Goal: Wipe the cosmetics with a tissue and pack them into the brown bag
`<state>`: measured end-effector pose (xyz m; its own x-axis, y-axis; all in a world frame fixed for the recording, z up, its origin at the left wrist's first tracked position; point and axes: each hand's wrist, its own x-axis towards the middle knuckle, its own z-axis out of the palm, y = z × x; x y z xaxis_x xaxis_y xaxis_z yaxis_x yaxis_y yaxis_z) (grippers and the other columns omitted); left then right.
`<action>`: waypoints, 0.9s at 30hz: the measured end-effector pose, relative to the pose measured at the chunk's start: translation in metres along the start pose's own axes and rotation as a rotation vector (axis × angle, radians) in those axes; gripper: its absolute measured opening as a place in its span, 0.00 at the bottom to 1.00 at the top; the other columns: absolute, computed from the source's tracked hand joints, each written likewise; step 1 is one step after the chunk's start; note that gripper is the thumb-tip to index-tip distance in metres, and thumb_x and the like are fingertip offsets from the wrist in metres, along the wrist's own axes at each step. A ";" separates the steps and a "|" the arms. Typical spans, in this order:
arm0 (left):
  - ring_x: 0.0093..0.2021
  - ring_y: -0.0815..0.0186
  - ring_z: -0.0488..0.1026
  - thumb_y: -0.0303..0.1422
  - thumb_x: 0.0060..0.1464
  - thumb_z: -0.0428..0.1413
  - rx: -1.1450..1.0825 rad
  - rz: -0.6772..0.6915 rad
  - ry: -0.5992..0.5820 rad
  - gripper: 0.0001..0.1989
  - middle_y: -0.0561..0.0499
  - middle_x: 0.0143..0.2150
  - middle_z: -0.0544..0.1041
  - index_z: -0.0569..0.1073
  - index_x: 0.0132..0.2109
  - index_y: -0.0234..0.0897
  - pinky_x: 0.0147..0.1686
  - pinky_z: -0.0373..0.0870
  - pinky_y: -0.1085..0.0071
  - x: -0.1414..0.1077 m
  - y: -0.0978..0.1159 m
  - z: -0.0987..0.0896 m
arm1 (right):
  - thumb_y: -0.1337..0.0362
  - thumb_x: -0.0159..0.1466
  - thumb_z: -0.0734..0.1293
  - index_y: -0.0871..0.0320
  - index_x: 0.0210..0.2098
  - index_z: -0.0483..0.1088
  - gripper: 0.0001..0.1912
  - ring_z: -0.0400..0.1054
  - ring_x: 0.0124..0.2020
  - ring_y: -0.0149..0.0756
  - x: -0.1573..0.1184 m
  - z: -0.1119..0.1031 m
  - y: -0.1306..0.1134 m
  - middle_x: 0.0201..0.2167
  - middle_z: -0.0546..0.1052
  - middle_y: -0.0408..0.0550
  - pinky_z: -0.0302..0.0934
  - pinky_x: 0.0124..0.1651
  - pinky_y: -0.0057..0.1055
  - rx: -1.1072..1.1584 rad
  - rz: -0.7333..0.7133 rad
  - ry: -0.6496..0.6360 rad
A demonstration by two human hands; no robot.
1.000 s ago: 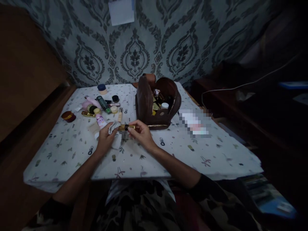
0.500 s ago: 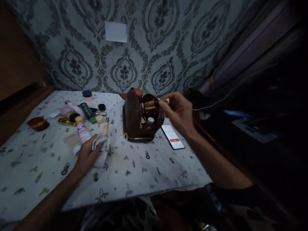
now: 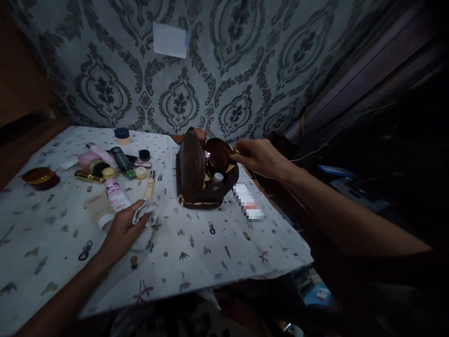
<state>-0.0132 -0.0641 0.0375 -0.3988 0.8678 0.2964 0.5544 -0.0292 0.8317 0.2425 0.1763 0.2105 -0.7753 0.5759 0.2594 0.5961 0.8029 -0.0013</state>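
Observation:
My left hand [image 3: 123, 230] is closed around a crumpled white cloth [image 3: 144, 211], low over the table. Beside it lie a purple-and-white squeeze tube [image 3: 115, 194], a beige tube [image 3: 96, 208] and a slim bottle of beige liquid [image 3: 149, 186]. The brown cosmetic bag [image 3: 191, 168] stands unzipped, with a white-capped item [image 3: 218, 177] and other small things inside. At its right rim, my right hand [image 3: 257, 157] is pinched on a gold tube [image 3: 237, 151], mostly hidden by the fingers.
A phone [image 3: 249, 203] lies right of the bag, near the table edge. Leftward are a green bottle [image 3: 122, 161], a gold tube [image 3: 89, 176], a blue-lidded jar [image 3: 122, 135], a round red-and-gold container [image 3: 41, 178] and several other cosmetics. A patterned wall stands behind.
My right hand has turned and lowered the gold tube toward the bag's right rim, so less of it shows. My left hand still holds the cloth. The view has shifted slightly.

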 end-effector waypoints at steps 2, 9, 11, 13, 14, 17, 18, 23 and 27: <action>0.32 0.60 0.74 0.49 0.55 0.53 0.010 0.015 -0.001 0.20 0.50 0.33 0.80 0.76 0.39 0.36 0.36 0.72 0.69 0.000 0.000 0.000 | 0.60 0.63 0.64 0.60 0.35 0.74 0.10 0.64 0.25 0.33 0.005 -0.004 -0.001 0.24 0.74 0.45 0.50 0.31 0.29 -0.062 -0.029 -0.038; 0.31 0.60 0.74 0.47 0.55 0.54 0.027 0.022 -0.022 0.18 0.51 0.31 0.79 0.76 0.39 0.37 0.33 0.71 0.70 0.000 -0.001 -0.002 | 0.63 0.60 0.67 0.59 0.30 0.74 0.07 0.64 0.25 0.32 0.027 -0.009 -0.001 0.22 0.72 0.44 0.48 0.30 0.30 -0.118 -0.088 -0.194; 0.31 0.60 0.74 0.47 0.55 0.53 0.029 0.030 -0.027 0.18 0.50 0.32 0.79 0.76 0.39 0.37 0.33 0.71 0.69 0.000 -0.002 -0.002 | 0.64 0.59 0.68 0.58 0.27 0.74 0.06 0.63 0.23 0.31 0.031 -0.006 -0.002 0.21 0.73 0.42 0.48 0.29 0.29 -0.060 -0.130 -0.258; 0.31 0.60 0.74 0.47 0.55 0.53 0.029 0.036 -0.039 0.18 0.50 0.32 0.79 0.76 0.39 0.37 0.34 0.71 0.69 0.000 -0.001 -0.001 | 0.65 0.59 0.68 0.57 0.27 0.74 0.05 0.62 0.23 0.29 0.032 -0.003 -0.003 0.21 0.73 0.41 0.49 0.29 0.29 -0.035 -0.171 -0.291; 0.31 0.61 0.74 0.47 0.55 0.53 0.031 0.036 -0.049 0.18 0.50 0.33 0.80 0.76 0.39 0.37 0.34 0.71 0.70 0.001 0.000 -0.001 | 0.65 0.59 0.68 0.57 0.27 0.75 0.05 0.62 0.22 0.29 0.032 -0.003 -0.004 0.21 0.73 0.41 0.49 0.29 0.29 -0.040 -0.185 -0.300; 0.31 0.61 0.74 0.47 0.55 0.52 0.035 0.036 -0.073 0.18 0.50 0.33 0.79 0.76 0.39 0.37 0.33 0.70 0.70 0.001 0.002 -0.002 | 0.65 0.60 0.68 0.57 0.31 0.75 0.05 0.64 0.24 0.30 0.027 -0.004 -0.006 0.23 0.74 0.42 0.49 0.30 0.29 -0.092 -0.168 -0.284; 0.31 0.61 0.74 0.47 0.56 0.52 0.034 0.040 -0.085 0.18 0.50 0.32 0.79 0.75 0.39 0.37 0.33 0.70 0.71 0.001 0.003 -0.002 | 0.64 0.61 0.67 0.58 0.32 0.76 0.05 0.65 0.25 0.31 0.025 -0.005 -0.006 0.24 0.75 0.43 0.49 0.30 0.29 -0.113 -0.152 -0.257; 0.28 0.63 0.72 0.46 0.57 0.51 0.028 0.084 -0.137 0.17 0.53 0.28 0.76 0.74 0.35 0.37 0.29 0.68 0.73 0.002 0.007 -0.003 | 0.63 0.62 0.67 0.59 0.37 0.76 0.07 0.68 0.30 0.34 0.024 -0.005 -0.004 0.27 0.76 0.46 0.49 0.32 0.29 -0.214 -0.122 -0.165; 0.28 0.64 0.72 0.45 0.57 0.50 0.061 0.063 -0.153 0.17 0.53 0.28 0.76 0.74 0.37 0.37 0.30 0.68 0.72 0.002 0.008 -0.004 | 0.65 0.62 0.67 0.60 0.38 0.77 0.07 0.70 0.33 0.35 0.028 0.000 -0.010 0.31 0.78 0.47 0.51 0.33 0.28 -0.279 -0.138 -0.369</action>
<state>-0.0124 -0.0644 0.0461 -0.2487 0.9305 0.2688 0.6204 -0.0601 0.7820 0.2147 0.1842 0.2176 -0.8437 0.5231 -0.1208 0.4763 0.8331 0.2813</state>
